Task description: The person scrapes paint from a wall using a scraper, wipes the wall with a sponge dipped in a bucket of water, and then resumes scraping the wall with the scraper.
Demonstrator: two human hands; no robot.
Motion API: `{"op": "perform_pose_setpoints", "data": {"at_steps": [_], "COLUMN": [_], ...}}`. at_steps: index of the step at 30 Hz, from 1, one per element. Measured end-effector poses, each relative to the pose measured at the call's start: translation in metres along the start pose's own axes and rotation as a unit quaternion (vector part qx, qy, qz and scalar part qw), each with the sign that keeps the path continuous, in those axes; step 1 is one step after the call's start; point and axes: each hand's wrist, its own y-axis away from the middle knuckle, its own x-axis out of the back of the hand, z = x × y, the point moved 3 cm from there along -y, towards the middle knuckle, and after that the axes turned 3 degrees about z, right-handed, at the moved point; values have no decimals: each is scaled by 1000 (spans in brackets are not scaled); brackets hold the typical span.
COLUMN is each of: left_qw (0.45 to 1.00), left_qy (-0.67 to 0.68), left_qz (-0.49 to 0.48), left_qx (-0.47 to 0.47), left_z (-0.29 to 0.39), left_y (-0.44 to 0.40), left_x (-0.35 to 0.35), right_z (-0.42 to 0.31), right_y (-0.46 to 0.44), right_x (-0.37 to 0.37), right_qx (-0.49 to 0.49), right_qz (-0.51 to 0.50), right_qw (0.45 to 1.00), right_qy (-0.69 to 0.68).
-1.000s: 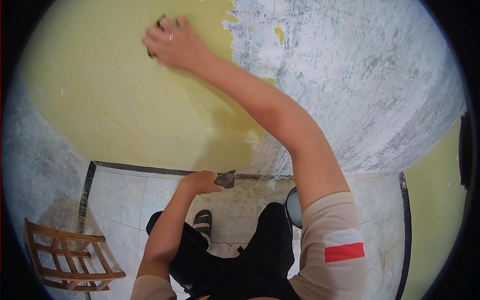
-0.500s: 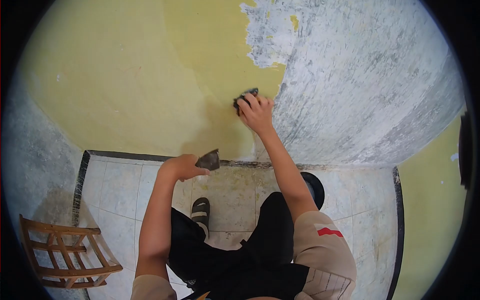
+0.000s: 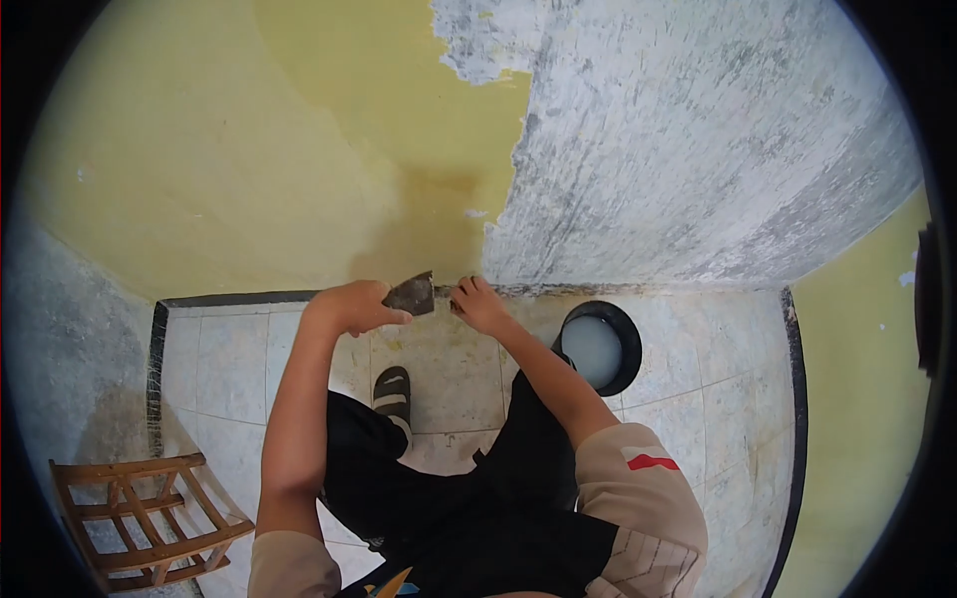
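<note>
My left hand [image 3: 359, 307] is closed around a scraper [image 3: 412, 295] with a broad dark blade, held near the foot of the wall. Just right of the blade, my right hand [image 3: 478, 302] has its fingers curled round a dark, crumpled thing, mostly hidden by the fingers. Before me the wall has yellow-green paint [image 3: 399, 120] on the left, a darker damp-looking area within it, and bare grey-white plaster [image 3: 648, 149] on the right, with a ragged edge between.
A black bucket [image 3: 630, 349] of cloudy liquid stands on the tiles right of my right forearm. A wooden rack [image 3: 150, 551] is at the lower left. Dark skirting [image 3: 239, 298] runs along the wall's foot. My sandalled foot [image 3: 392, 394] is below the scraper.
My right hand has swept from high on the painted wall down to its foot, beside the scraper. My left hand has shifted slightly left and up in view. The bucket now shows fully.
</note>
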Motion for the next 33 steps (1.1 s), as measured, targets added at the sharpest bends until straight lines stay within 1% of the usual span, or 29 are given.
{"op": "perform_pose_setpoints", "data": {"at_steps": [1, 3, 4, 5, 6, 7, 9, 10, 11, 12, 13, 14, 15, 16, 18, 19, 21, 22, 24, 25, 27, 28, 30, 31, 32, 33], "left_qw": [1000, 999, 1000, 1000, 1000, 1000, 979, 977, 966, 952, 950, 939, 913, 912, 848, 847, 823, 823, 817, 815, 741, 740, 778, 778, 776, 774], "left_qy": [7, 17, 15, 15, 16, 15, -24, -29, 8, 49, 49, 169, 286, 283, 454, 454, 447, 446, 441, 440, 509, 507, 511, 509, 490, 469], "left_qz": [10, 21, 20, 21, 23, 26, 168, 175, 222, 268, 275, 246, 214, 218, 207, 208, 220, 222, 251, 254, 297, 300, 257, 260, 266, 272], "left_qx": [2, 17, 17, 13, 9, 9, -116, -119, -131, -141, -141, -169, -195, -198, -181, -182, -271, -274, -275, -277, -322, -324, -260, -262, -295, -327], "left_z": [-3, 0, 2, 4, 5, -1, -9, -5, 2, 10, 18, 28, 41, 63, 109, 118, 132, 137, 144, 147, 152, 157, 167, 168, 171, 174], "left_y": [-3, -4, -5, -5, -5, -10, -21, -19, -16, -12, -12, -14, -15, -10, 5, 3, -4, -4, -5, -11, -22, -14, 2, -1, -4, -7], "left_x": [0, 1, 0, 1, 1, -5, -11, -8, -5, -5, -7, -11, -14, -19, -32, -40, -52, -52, -47, -48, -47, -40, -27, -21, -13, -3], "right_z": [-7, -16, -19, -19, -21, -21, -17, -20, -31, -48, -70, -101, -120, -131, -144, -147, -148, -150, -149, -152, -150, -145, -135, -129, -122, -114], "right_y": [11, 39, 40, 40, 44, 43, 50, 46, 42, 40, 41, 39, 37, 38, 39, 40, 40, 39, 37, 33, 21, 17, 11, 5, 1, -4], "right_x": [-10, -36, -33, -36, -38, -37, -40, -29, -8, 19, 49, 86, 109, 114, 129, 137, 156, 162, 178, 194, 228, 238, 258, 261, 266, 275], "right_qx": [-5, -89, -91, -144, -193, -192, -243, -242, -225, -198, -193, -220, -236, -231, -157, -156, -136, -134, -155, -152, -211, -207, -127, -134, -130, -112], "right_qz": [-5, -103, -102, -231, -355, -352, -430, -422, -370, -311, -310, -208, -97, -95, 84, 84, 166, 167, 230, 230, 296, 295, 254, 262, 263, 269], "right_qw": [1000, 990, 990, 960, 909, 910, 869, 873, 877, 855, 858, 794, 696, 700, 699, 700, 610, 611, 688, 689, 564, 564, 632, 655, 655, 677], "right_qy": [-3, -29, -31, -69, -106, -105, -48, -46, -209, -366, -362, -527, -671, -669, -693, -692, -763, -762, -671, -670, -741, -742, -721, -696, -696, -675]}}
